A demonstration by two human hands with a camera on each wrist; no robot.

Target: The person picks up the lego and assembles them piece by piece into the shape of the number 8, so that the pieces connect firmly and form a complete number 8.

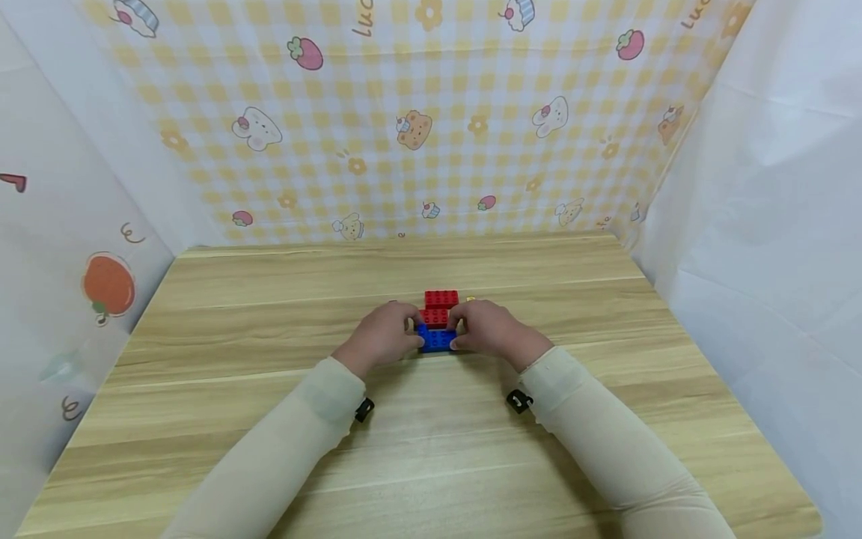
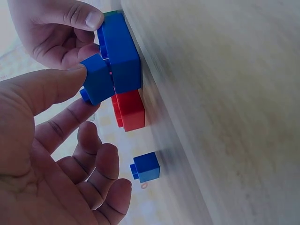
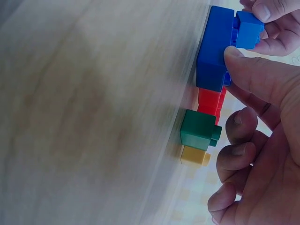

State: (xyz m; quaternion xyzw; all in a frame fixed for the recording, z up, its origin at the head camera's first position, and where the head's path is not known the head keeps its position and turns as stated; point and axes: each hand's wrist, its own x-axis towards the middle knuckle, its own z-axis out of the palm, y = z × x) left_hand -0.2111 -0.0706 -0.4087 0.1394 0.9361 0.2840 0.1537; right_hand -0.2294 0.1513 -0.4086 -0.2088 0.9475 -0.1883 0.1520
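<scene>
My left hand (image 1: pixel 387 335) pinches a small blue building block (image 2: pixel 97 78) between thumb and index finger. That block sits at the left end of a longer blue building block (image 1: pixel 439 341), against its studded top; in the left wrist view it looks slightly tilted. Whether it is fully pressed on, I cannot tell. My right hand (image 1: pixel 494 331) grips the longer block's right end, with the thumb (image 3: pixel 234 52) on its near side. Both hands' other fingers are loosely curled. Just behind the longer block lies a red building block (image 1: pixel 434 318), partly hidden by the hands.
Farther back on the wooden table (image 1: pixel 431 442) lies another red block (image 1: pixel 441 298). A green block (image 3: pixel 199 130) and a yellow block (image 3: pixel 193 155) stand beyond my right hand. Past my left fingers is a single small blue block (image 2: pixel 146 167). A checked cloth (image 1: pixel 471 172) hangs behind.
</scene>
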